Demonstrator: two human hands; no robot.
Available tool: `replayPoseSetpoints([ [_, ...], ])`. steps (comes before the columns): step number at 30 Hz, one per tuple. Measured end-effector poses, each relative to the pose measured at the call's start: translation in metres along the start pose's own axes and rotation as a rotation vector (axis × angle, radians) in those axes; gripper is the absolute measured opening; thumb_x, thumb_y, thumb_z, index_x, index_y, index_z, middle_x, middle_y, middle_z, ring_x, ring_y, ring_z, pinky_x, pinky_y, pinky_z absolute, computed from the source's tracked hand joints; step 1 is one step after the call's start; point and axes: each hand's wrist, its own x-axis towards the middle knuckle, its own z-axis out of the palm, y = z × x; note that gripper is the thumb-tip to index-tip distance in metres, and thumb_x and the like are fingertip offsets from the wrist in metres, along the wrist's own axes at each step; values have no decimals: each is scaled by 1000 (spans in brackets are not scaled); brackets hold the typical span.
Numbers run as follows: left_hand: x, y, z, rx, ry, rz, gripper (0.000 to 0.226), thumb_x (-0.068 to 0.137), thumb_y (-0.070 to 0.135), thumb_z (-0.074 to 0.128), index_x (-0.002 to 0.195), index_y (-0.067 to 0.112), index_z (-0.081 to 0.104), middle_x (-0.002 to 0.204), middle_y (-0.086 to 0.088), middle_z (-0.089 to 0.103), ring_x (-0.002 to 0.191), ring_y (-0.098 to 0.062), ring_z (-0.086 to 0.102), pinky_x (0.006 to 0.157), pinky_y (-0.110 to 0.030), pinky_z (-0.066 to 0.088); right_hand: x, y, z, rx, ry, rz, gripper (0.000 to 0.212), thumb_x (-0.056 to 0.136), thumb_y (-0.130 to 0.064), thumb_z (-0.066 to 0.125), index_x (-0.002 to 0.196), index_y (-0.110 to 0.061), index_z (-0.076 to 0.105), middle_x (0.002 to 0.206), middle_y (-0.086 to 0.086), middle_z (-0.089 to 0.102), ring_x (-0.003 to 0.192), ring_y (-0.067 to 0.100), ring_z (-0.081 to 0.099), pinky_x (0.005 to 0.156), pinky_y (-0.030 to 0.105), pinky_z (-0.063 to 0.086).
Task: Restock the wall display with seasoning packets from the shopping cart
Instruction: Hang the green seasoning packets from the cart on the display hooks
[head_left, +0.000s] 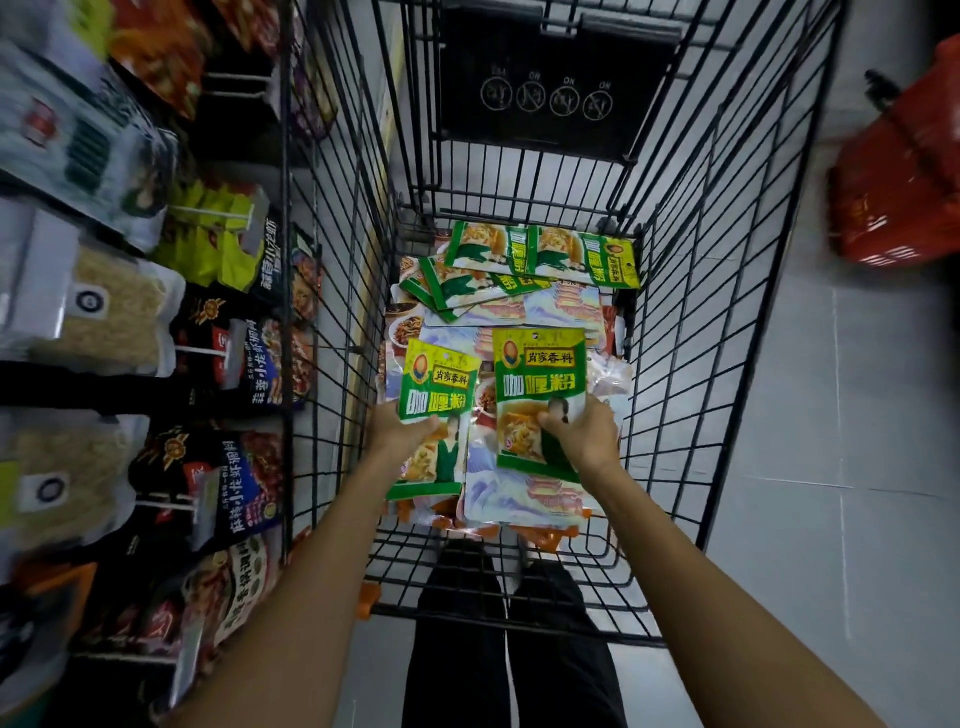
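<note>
Both my arms reach down into a black wire shopping cart (691, 332). My left hand (397, 428) grips a green and yellow seasoning packet (435, 387) by its middle, thumb on the front. My right hand (584, 434) pinches a second green packet (537, 384) at its lower right. Both packets are held upright above the cart's load. More green packets (540, 254) lie at the cart's far end on pale packets (524, 499). The wall display (156, 338) with hanging packets on pegs fills the left side.
The display holds black, yellow-green, orange and clear grain bags on metal pegs (208, 353). A red shopping basket (904, 176) sits on the grey tiled floor at the right. My legs in dark trousers (509, 639) stand behind the cart.
</note>
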Motion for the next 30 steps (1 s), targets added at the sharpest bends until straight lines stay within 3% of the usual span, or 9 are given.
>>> replayPoseSetpoints([
  [4,-30,15,-17,-83,42,82,23,88,3,64,111,1,63,111,-16,66,94,-22,60,82,-31,48,-16,-21,-24,217,-113,-17,20,83,-11,72,99,-11,61,108,11,66,101,28,62,89,46,52],
  [9,-96,54,-67,-206,164,260,18,85,11,69,103,12,65,108,-10,68,95,-23,64,84,-33,51,-46,-81,-69,368,-223,-144,11,84,-16,70,83,-19,60,89,0,66,83,16,63,58,24,49],
  [13,-175,82,-115,-329,272,463,15,88,13,67,91,27,63,92,7,68,85,-10,64,73,-25,50,-85,-144,-105,403,-367,-321,8,85,-19,70,86,-16,63,88,3,70,83,19,67,63,31,52],
  [16,-236,96,-149,-362,414,616,10,89,12,65,94,20,62,82,14,63,67,5,61,54,-11,48,-126,-190,-123,398,-452,-511,10,84,-21,72,81,-13,67,79,2,71,73,17,67,69,37,55],
  [18,-280,102,-173,-365,505,688,13,90,13,63,101,20,61,87,15,63,71,5,60,54,-6,45,-161,-218,-131,389,-507,-627,15,83,-26,73,75,-14,68,77,2,71,74,18,66,74,41,55],
  [22,-370,107,-222,-389,698,802,12,90,19,64,97,29,65,91,14,68,81,-3,64,69,-20,51,-237,-271,-134,389,-661,-832,33,81,-32,74,89,0,67,88,13,72,81,24,69,78,44,55],
  [25,-435,102,-257,-428,843,881,9,90,18,64,97,24,64,83,17,68,70,7,63,60,-10,48,-303,-304,-132,431,-772,-1002,49,84,-31,71,91,16,57,84,28,63,77,25,59,71,37,43],
  [27,-475,99,-275,-420,919,910,11,90,20,64,84,29,65,73,17,67,64,3,62,57,-16,47,-345,-323,-129,433,-834,-1101,50,86,-29,69,88,19,55,77,21,59,74,22,55,68,34,38],
  [30,-542,84,-308,-432,1079,952,20,91,18,63,79,32,69,72,20,70,67,2,64,58,-16,50,-414,-346,-120,445,-960,-1190,50,85,-30,70,91,18,56,77,24,59,72,31,59,69,43,44],
])
